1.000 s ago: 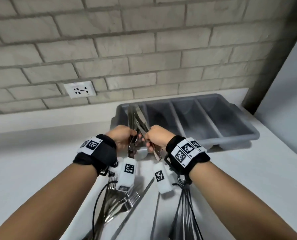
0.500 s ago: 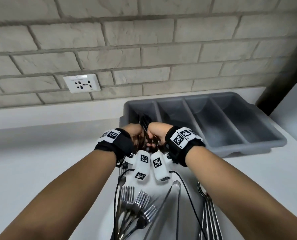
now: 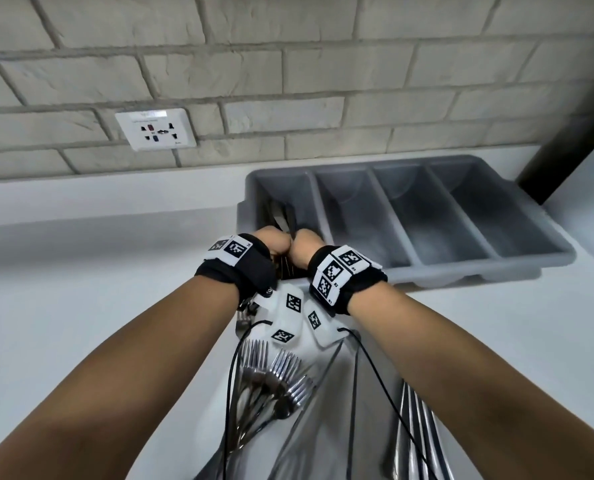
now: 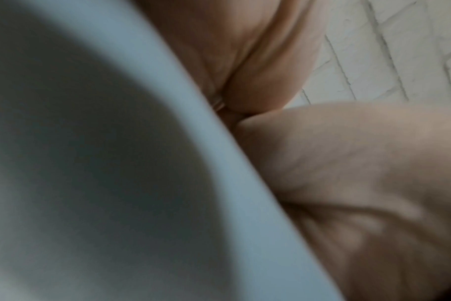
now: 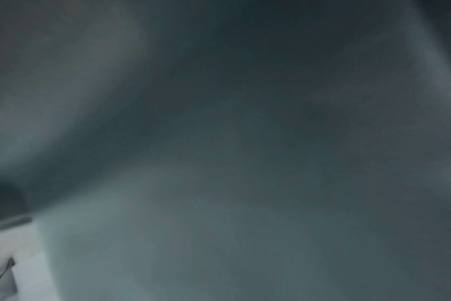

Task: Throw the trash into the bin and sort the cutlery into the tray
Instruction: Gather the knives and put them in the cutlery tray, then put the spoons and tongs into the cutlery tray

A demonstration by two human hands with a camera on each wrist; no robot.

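Note:
A grey four-compartment cutlery tray [image 3: 468,271] stands on the white counter by the brick wall. My left hand [image 3: 275,242] and right hand [image 3: 304,249] are pressed together, fingers curled, at the near end of the leftmost compartment. Between them they grip a bundle of metal cutlery [image 3: 283,220] whose far ends lie low inside that compartment. The fingertips are hidden. In the left wrist view only the blurred tray rim [image 4: 183,126] and my curled fingers [image 4: 348,183] show. The right wrist view is a dark grey blur.
Several forks [image 3: 275,372] lie on the counter between my forearms, with more long metal cutlery [image 3: 417,427] under my right forearm. A wall socket [image 3: 155,128] sits on the brick wall at the left. The tray's other three compartments [image 3: 423,216] hold nothing visible.
Both hands have moved forward and down with the bundle, from holding it upright above the tray's near edge to lowering it into the leftmost compartment.

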